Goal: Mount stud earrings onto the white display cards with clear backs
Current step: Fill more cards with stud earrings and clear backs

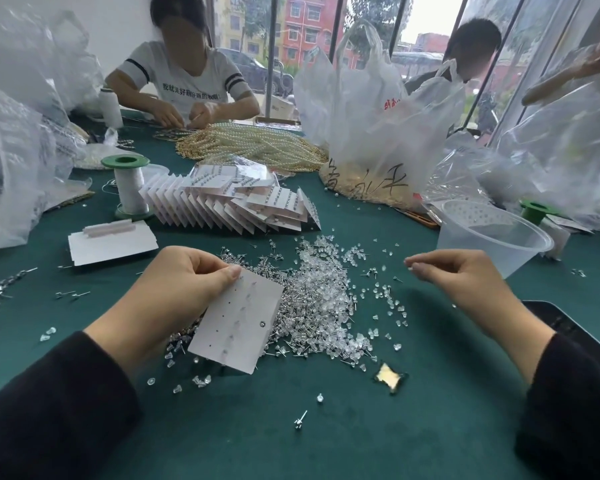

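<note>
My left hand (177, 289) grips a white display card (238, 322) by its top corner, tilted over the pile. Several clear backs sit in a column on the card, and one stud shows near its right edge. My right hand (465, 282) hovers to the right with thumb and forefinger pinched together; whatever is between them is too small to tell. A heap of clear backs and stud earrings (321, 299) lies on the green table between my hands. A single stud (300, 421) lies nearer to me.
A fanned stack of filled cards (243, 202) lies behind the heap, blank cards (113, 242) at left. A clear plastic bowl (492, 237) stands at right, a dark tray (568, 327) below it. Thread spool (129, 185), pearl strands (250, 143), plastic bags and other people surround.
</note>
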`<state>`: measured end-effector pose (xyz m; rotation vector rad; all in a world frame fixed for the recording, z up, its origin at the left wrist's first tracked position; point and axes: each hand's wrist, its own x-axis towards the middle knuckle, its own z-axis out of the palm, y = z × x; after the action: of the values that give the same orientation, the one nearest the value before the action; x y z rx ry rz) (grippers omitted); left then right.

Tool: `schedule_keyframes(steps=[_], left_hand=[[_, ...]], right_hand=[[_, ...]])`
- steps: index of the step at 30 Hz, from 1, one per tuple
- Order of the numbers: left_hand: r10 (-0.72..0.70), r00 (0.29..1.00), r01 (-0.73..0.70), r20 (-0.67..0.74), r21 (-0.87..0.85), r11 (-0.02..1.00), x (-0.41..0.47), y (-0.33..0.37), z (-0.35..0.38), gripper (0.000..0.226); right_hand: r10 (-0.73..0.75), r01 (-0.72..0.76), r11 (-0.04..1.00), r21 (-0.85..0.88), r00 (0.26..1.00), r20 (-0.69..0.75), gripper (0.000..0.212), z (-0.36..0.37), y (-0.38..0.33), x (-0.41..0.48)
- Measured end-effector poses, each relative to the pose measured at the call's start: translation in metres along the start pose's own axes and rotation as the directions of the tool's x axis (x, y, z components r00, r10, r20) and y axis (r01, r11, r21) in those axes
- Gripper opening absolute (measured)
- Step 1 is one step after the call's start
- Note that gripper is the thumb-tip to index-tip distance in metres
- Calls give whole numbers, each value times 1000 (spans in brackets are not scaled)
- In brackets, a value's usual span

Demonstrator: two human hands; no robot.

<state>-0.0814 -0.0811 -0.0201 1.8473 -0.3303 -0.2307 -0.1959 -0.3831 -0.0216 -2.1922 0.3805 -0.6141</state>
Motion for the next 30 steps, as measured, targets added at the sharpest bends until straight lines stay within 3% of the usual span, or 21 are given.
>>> schedule_keyframes(steps=[4, 9, 12, 14, 17, 19, 24, 30], left_hand=[[17, 1000, -17, -5, 1, 1000, 0, 0, 1, 17], [25, 1000, -25, 8, 10, 1000, 0, -1, 2, 15], [26, 999, -27, 19, 13, 1000, 0, -2, 2, 15], [19, 999, -20, 28, 5, 1000, 0, -2, 2, 15], [6, 999, -5, 36, -25, 1000, 0, -1, 2, 13], [0, 999, 2, 40, -43, 999, -1, 0, 2, 11], [-10, 999, 13, 47, -50, 999, -1, 2, 1, 12], [-9, 1000, 10, 15, -64, 998, -2, 3, 1, 14]], right_hand=[[20, -20, 1000, -14, 999, 34, 10, -7, -5, 3], [-95, 143, 934, -328, 983, 158, 34, 17, -21, 7], [-66, 108, 951, -289, 986, 152, 41, 27, -24, 12], [-51, 86, 950, -300, 991, 124, 34, 27, -20, 16], [-48, 100, 924, -370, 988, 147, 6, 28, -15, 16], [-53, 123, 916, -381, 981, 189, 14, 32, -12, 13], [-81, 177, 890, -419, 968, 236, 5, 40, -19, 12], [-118, 234, 850, -473, 958, 261, 12, 47, -25, 3]])
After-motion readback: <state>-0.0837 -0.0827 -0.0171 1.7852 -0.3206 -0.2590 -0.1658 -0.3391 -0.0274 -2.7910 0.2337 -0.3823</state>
